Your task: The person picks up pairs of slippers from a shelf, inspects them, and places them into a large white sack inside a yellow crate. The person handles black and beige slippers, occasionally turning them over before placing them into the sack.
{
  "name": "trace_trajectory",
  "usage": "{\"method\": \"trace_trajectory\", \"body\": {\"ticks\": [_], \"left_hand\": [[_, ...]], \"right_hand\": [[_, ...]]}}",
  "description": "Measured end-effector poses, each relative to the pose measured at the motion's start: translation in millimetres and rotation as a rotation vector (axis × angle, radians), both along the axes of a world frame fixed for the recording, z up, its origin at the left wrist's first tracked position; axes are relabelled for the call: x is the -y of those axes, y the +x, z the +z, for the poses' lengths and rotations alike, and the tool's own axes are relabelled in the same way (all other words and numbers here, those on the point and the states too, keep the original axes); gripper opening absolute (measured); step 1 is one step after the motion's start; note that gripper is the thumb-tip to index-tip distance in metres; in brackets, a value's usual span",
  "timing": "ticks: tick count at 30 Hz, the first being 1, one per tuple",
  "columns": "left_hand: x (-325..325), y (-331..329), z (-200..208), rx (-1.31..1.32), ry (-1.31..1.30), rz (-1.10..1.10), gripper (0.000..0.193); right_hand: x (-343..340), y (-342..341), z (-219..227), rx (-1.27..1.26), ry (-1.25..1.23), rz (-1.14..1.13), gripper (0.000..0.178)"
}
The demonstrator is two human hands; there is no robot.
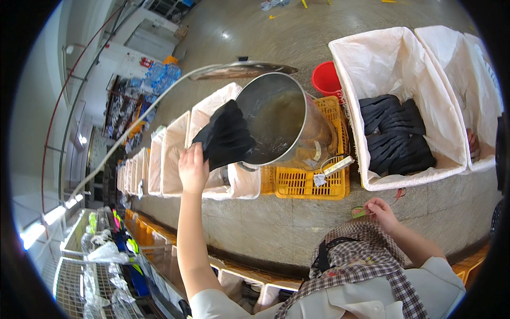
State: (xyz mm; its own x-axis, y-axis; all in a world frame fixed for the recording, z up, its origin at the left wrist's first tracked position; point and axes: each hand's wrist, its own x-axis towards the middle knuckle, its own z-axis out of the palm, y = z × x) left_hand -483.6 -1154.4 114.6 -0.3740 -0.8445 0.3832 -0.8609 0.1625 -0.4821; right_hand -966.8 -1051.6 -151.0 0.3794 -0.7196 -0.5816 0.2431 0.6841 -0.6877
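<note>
My left hand (194, 167) stretches forward and grips a bundle of black cloth pieces (226, 135), layered and folded like socks or gloves. The bundle hangs over the left edge of a large metal pot (306, 119) with cloudy brownish water (281, 114) inside. Low on the right, near my checked apron (356, 250), my right hand (381, 213) is closed on a thin green strip (359, 214). More black cloth bundles (396, 135) lie in rows in a white-lined bin (430, 106) to the right of the pot.
The pot stands on yellow plastic crates (311, 186), with a white power strip (338, 166) beside it. Behind are a metal lid (241, 70) and a red bucket (325, 78). White-lined bins (175, 143) run off to the left. Something like another person's hand (472, 143) shows at far right.
</note>
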Motion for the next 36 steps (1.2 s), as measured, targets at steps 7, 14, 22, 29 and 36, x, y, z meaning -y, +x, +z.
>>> {"method": "trace_trajectory", "body": {"ticks": [7,14,22,29,36], "left_hand": [[-25.6,50.4,-18.9,-0.612,-0.242,0.382,0.054],[-225.9,111.3,-42.7,-1.535,-0.654,0.453,0.047],[-543.1,52.6,-72.8,-0.75,-0.802,1.424,0.06],[-658.0,-23.5,-187.0,-0.211,-0.028,2.091,0.055],[-757.8,-65.8,-332.2,-0.444,0.448,2.35,0.052]], "right_hand": [[-9.2,4.7,2.9,-0.051,-0.026,0.122,0.016],[1.0,31.6,4.4,-0.059,-0.095,0.289,0.018],[4.4,97.5,-28.5,-0.137,-0.042,0.689,0.019],[-3.9,153.0,-69.7,-0.215,-0.01,0.936,0.02],[-29.0,156.5,-122.1,-0.427,0.064,0.988,0.019]]}}
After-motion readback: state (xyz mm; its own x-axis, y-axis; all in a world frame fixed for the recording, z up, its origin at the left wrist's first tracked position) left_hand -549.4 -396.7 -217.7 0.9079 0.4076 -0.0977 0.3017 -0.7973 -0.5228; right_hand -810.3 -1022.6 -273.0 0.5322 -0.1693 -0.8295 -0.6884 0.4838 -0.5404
